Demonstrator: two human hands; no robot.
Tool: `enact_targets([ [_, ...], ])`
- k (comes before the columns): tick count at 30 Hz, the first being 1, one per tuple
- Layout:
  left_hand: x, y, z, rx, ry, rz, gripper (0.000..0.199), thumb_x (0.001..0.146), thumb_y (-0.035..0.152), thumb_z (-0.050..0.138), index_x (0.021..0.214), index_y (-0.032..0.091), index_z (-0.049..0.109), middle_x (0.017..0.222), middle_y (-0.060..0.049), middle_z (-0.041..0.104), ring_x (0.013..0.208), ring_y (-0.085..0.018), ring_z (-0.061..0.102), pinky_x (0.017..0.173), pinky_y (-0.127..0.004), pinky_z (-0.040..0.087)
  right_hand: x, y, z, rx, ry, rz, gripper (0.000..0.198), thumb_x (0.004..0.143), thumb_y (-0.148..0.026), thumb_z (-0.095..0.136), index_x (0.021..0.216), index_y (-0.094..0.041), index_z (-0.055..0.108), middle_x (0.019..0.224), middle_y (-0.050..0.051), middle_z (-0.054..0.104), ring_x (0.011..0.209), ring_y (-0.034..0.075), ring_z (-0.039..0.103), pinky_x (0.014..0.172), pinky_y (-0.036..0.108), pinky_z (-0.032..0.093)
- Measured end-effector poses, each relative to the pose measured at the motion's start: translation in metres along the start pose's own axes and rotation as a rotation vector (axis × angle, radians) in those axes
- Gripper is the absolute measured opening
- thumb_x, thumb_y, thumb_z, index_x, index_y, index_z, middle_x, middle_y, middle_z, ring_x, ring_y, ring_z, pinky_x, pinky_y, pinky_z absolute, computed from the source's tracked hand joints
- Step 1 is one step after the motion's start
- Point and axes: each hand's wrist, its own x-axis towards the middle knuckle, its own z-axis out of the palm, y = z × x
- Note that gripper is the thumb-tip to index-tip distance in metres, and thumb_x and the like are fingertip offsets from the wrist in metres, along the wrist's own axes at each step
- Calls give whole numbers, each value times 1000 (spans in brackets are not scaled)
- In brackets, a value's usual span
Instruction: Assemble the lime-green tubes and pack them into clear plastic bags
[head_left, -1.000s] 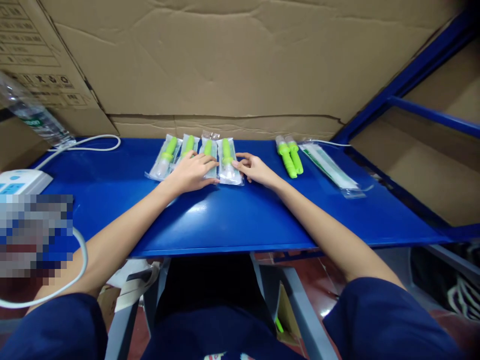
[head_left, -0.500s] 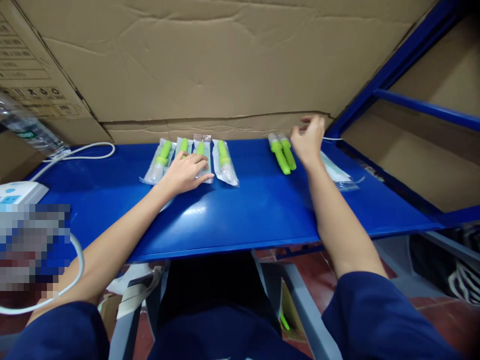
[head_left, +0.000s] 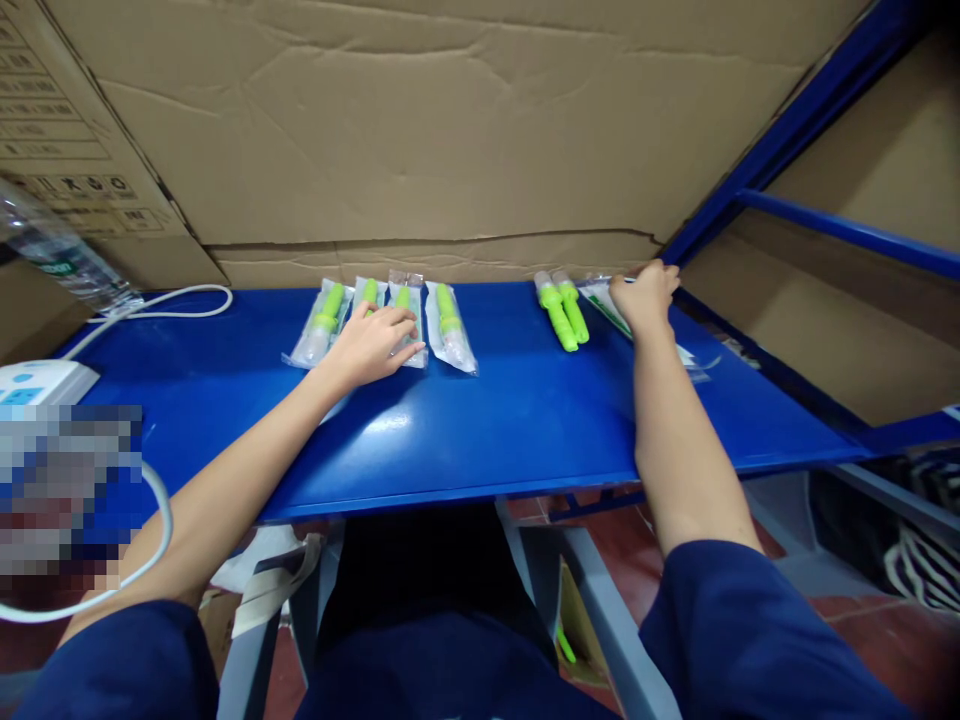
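My left hand (head_left: pixel 376 342) lies over the middle of a row of clear plastic packets, its fingers spread and touching them. Each packet holds a lime-green stick-like piece with a collar and a translucent whitish end; the leftmost packet (head_left: pixel 318 326) and the rightmost packet (head_left: pixel 451 328) show best. To the right, two unwrapped green pieces (head_left: pixel 559 315) lie side by side, whitish ends towards the back. My right hand (head_left: pixel 646 293) is bent down over flat plastic packets (head_left: pixel 604 298) with white and green inside. Its fingertips are hidden, so I cannot see whether it grips one.
The blue tabletop (head_left: pixel 465 440) ends at a cardboard wall (head_left: pixel 420 130) behind. A blue metal frame (head_left: pixel 847 225) rises on the right. At left are a plastic bottle (head_left: pixel 64 255), a white power strip (head_left: pixel 49 385) and a white cable (head_left: pixel 161 500) across my forearm.
My right hand has moved right and down, from above the table near the two loose green pieces onto the flat packets. My left hand has stayed in place.
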Motion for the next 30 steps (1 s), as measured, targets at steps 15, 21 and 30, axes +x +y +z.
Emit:
enact_targets([
  [15, 0, 4, -3, -42, 8, -1, 31, 104, 35, 52, 105, 17, 78, 126, -14, 76, 115, -30, 72, 102, -49, 46, 3, 19, 9, -259, -213, 72, 56, 90, -35, 73, 139, -13, 56, 146, 27, 57, 138, 40, 53, 108, 62, 38],
  [21, 1, 3, -3, -48, 14, -7, 32, 103, 35, 52, 105, 18, 79, 126, -14, 76, 114, -30, 72, 101, -50, 45, -7, 6, 5, -227, -111, -42, 56, 86, -25, 67, 139, -9, 55, 145, 29, 58, 135, 41, 52, 108, 63, 35],
  [30, -1, 1, -2, -56, 50, -44, 34, 104, 34, 49, 121, 17, 72, 136, -16, 71, 124, -33, 67, 105, -50, 44, -63, -56, 13, -103, -47, -677, 68, 86, -22, 59, 151, -11, 43, 146, 27, 54, 134, 43, 49, 109, 63, 32],
])
